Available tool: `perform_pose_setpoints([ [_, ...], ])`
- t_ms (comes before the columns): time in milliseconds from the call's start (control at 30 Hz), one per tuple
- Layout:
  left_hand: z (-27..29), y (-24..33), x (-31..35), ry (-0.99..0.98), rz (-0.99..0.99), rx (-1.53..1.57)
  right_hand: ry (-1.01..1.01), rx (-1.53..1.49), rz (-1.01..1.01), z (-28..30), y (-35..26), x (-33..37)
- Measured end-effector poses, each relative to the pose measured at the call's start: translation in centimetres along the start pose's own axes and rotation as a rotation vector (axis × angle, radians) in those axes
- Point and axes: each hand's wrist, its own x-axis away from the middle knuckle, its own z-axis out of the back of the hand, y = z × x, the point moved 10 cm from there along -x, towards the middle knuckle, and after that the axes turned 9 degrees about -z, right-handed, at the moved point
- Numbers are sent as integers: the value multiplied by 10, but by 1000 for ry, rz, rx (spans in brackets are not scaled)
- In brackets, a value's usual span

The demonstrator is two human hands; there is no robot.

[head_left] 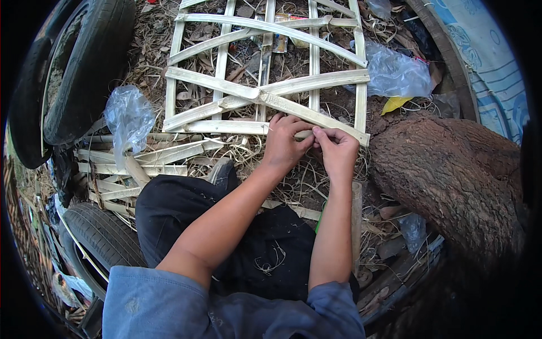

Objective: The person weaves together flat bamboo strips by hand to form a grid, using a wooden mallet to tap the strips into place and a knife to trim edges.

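A lattice of pale split bamboo strips (pixel 316 82) lies before me, with crossing slats over several long uprights. My left hand (pixel 284 142) is closed around its nearest cross strip (pixel 226 127), fingers curled over the strip and thumb toward the right. Close beside it, my right hand (pixel 337 151) has thumb and forefinger pinched together at the same strip, just under a slanting slat. Whatever sits between those right fingertips is hidden. The two hands' fingertips nearly meet.
Old tyres (pixel 93 68) stand at the left, near a crumpled clear plastic bag (pixel 130 116). More bamboo strips (pixel 164 169) lie by my knee. A thick tree trunk (pixel 446 169) rises at right, below another plastic bag (pixel 395 70). Shavings and dry leaves litter the ground.
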Motion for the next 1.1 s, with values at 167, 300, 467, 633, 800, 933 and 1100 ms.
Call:
perform_pose_setpoints([
  [167, 0, -2, 5, 26, 5, -74, -17, 2, -15, -5, -2, 3],
  [300, -2, -1, 7, 43, -11, -154, -20, -12, 6, -6, -2, 4],
  [467, 4, 2, 7, 82, -11, -145, 16, -24, 13, 0, -1, 2],
  [633, 6, 4, 7, 85, -20, -129, 10, -24, 47, 1, -5, 2],
  [800, -7, 7, 6, 69, -6, -100, 95, 134, -46, 25, -11, 12],
  [933, 6, -2, 9, 54, 23, -124, 24, 462, 93, 77, -43, 71],
  [1100, 0, 0, 6, 23, 12, -158, 36, 650, -285, 217, 57, 175],
])
